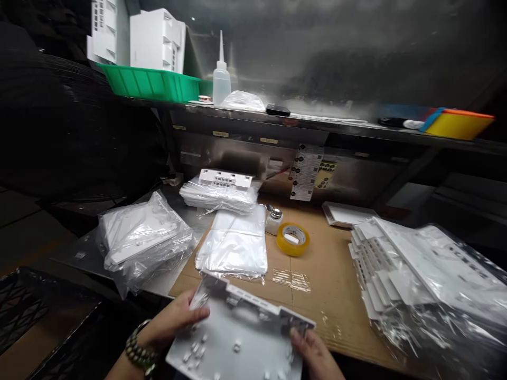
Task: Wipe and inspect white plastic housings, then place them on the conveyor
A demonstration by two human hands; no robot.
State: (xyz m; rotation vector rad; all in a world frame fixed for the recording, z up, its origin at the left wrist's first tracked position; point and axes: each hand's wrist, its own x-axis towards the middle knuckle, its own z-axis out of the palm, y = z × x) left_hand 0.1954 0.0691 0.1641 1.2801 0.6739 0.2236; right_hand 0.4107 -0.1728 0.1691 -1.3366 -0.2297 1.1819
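Note:
Between my two hands is a white plastic panel [241,338], tilted toward me, with small raised posts on its face and a slotted rim along its far edge. My left hand [174,319] grips its left side, thumb on top; beaded bracelets circle that wrist. My right hand [315,351] is closed on the right side near the corner, thumb on the face. Just beyond the panel lies a stack of clear plastic bags [235,240]. A roll of yellow tape [282,244] and a small white bottle with a metal top [273,221] stand beside the bags.
Bagged white panels [146,232] lie at left, and a tall stack of wrapped panels [431,269] at right. More panels [225,179] sit at the back. Above runs a shelf with a green basket [154,84], a squeeze bottle [222,82] and a yellow bin [455,124]. A black crate [47,301] is lower left.

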